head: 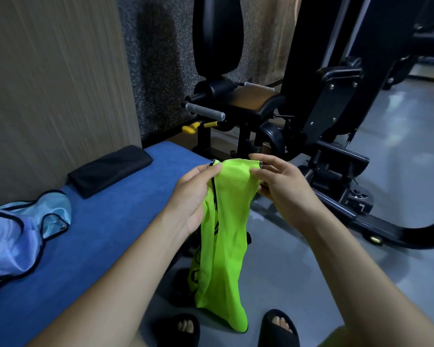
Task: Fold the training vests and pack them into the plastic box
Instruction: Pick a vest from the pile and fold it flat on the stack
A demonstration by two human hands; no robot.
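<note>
Pinching the green vest at its top corners, left hand and right hand hold it hanging above the floor; slick mesh could slip or fold crooked.

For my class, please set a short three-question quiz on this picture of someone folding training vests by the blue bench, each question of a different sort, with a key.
1. True or false: the green vest lies flat on the blue bench.
2. Multiple choice: what grips the green vest's top edge? A) the left hand only B) the right hand only C) both hands
3. Short answer: which vest lies on the bench's near left end, and what lies beyond it, by the wall?

Key
1. False: it hangs in the air past the bench's edge, above the floor.
2. C: each hand pinches one top corner with its fingers.
3. The light blue vest; a folded black cloth.
</note>
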